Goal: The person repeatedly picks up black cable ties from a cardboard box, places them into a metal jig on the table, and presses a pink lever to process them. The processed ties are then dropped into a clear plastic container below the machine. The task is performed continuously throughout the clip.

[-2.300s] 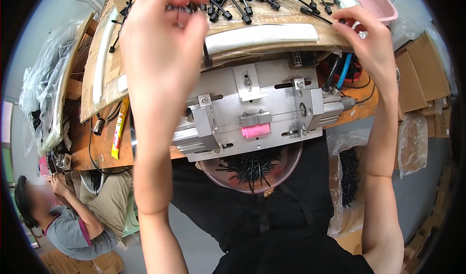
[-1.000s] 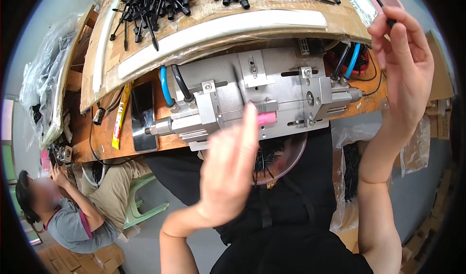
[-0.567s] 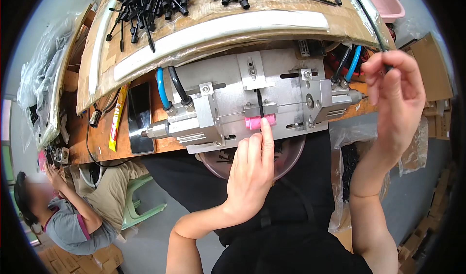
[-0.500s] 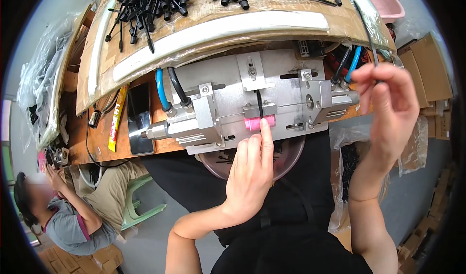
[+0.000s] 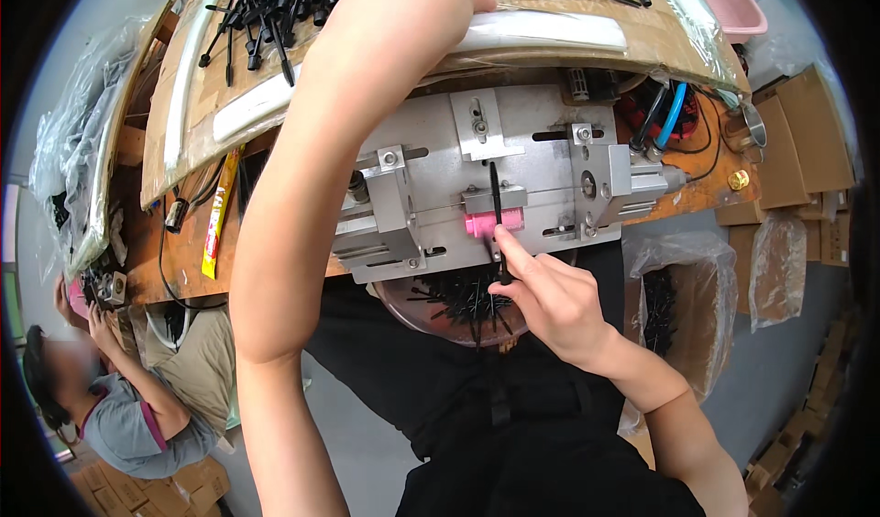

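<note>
At the far left a co-worker (image 5: 137,439) in a grey shirt sits beyond the left end of the wooden table (image 5: 183,283), hands raised to a pink item. Near that end, a yellow wrapper (image 5: 221,219) slants toward the table's near edge. Above, a cardboard sheet (image 5: 669,51) covers the far side, and a heap of black rods (image 5: 275,8) lies toward its left corner. The left hand (image 5: 429,4) reaches across the sheet's near edge; most of its fingers are out of view, so I cannot tell whether they hold anything. A metal fixture (image 5: 541,173) sits at the table's near edge, and at the middle of its near edge is a pink block (image 5: 481,225). A single black rod (image 5: 496,187) lies across the block, pointing away from the person. Below, a bowl (image 5: 400,312) of more rods shows past the fixture. The right hand (image 5: 564,308) pinches the single rod's near end between thumb and fingers, forefinger tip beside the block. Further right, a blue hose (image 5: 672,114) rises at the fixture's far right corner.
</note>
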Action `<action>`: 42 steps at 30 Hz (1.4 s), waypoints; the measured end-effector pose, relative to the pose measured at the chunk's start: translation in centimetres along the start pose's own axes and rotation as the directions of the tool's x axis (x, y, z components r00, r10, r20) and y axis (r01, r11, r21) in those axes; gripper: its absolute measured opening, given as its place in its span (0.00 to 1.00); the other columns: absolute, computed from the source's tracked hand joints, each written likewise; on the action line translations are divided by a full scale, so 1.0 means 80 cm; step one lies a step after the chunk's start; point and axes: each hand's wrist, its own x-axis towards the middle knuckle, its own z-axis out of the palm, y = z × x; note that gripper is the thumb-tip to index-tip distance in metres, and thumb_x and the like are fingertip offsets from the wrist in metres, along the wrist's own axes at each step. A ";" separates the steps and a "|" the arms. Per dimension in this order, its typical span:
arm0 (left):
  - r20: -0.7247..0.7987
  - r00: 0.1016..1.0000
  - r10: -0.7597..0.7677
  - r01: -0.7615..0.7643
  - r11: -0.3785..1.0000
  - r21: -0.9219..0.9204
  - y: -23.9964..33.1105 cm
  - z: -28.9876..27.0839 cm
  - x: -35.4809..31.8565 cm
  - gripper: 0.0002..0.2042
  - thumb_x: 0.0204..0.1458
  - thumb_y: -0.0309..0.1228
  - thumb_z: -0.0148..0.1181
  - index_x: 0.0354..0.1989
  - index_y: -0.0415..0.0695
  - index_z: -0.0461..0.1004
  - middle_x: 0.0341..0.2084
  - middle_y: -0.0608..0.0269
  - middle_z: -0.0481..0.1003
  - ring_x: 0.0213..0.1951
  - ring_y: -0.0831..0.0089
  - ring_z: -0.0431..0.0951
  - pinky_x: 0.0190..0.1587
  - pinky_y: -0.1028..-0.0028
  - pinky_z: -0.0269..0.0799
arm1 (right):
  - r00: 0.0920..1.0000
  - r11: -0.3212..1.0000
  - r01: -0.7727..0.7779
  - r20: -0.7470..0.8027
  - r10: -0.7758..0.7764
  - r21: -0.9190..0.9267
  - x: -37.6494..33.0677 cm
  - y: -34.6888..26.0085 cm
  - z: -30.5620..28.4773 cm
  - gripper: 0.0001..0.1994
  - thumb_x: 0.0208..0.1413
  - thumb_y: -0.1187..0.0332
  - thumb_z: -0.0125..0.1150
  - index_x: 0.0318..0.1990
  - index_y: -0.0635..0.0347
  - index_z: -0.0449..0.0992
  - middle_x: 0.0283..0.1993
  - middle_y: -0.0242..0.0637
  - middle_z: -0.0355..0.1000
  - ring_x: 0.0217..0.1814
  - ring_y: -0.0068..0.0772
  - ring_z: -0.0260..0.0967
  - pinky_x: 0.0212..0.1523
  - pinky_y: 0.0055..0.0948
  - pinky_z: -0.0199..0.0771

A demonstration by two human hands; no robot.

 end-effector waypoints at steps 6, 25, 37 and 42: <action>-0.156 0.958 0.241 -0.227 0.969 0.101 -0.030 -0.003 -0.032 0.07 0.53 0.25 0.61 0.39 0.40 0.76 0.32 0.54 0.75 0.33 0.64 0.76 0.36 0.67 0.70 | 0.992 0.999 -0.034 0.118 0.035 -0.015 0.011 -0.002 -0.018 0.30 0.47 0.76 0.69 0.60 0.68 0.70 0.26 0.35 0.68 0.23 0.30 0.67 0.24 0.30 0.69; 0.042 0.997 -0.067 0.058 0.980 0.192 0.071 0.140 -0.221 0.35 0.44 0.19 0.56 0.65 0.26 0.57 0.36 0.57 0.66 0.38 0.66 0.68 0.47 0.73 0.70 | 0.723 0.762 -0.645 -0.368 0.585 -0.056 0.274 -0.038 -0.144 0.10 0.51 0.74 0.62 0.41 0.65 0.81 0.36 0.46 0.78 0.38 0.37 0.77 0.36 0.34 0.77; -0.479 0.860 0.178 -0.085 0.974 0.211 -0.008 0.047 -0.031 0.10 0.51 0.24 0.62 0.41 0.37 0.74 0.32 0.53 0.74 0.38 0.59 0.75 0.43 0.67 0.70 | 0.995 0.999 -0.004 -0.097 0.000 -0.042 -0.010 -0.010 -0.020 0.27 0.41 0.88 0.66 0.54 0.74 0.73 0.33 0.44 0.80 0.31 0.33 0.80 0.31 0.25 0.79; -0.291 0.952 0.098 -0.055 0.987 0.154 -0.033 0.032 0.006 0.09 0.49 0.26 0.65 0.34 0.35 0.74 0.30 0.47 0.75 0.38 0.52 0.76 0.43 0.63 0.71 | 0.998 0.999 0.002 -0.070 -0.006 -0.053 -0.009 0.001 0.008 0.28 0.39 0.86 0.68 0.55 0.74 0.73 0.35 0.44 0.80 0.32 0.36 0.80 0.31 0.27 0.78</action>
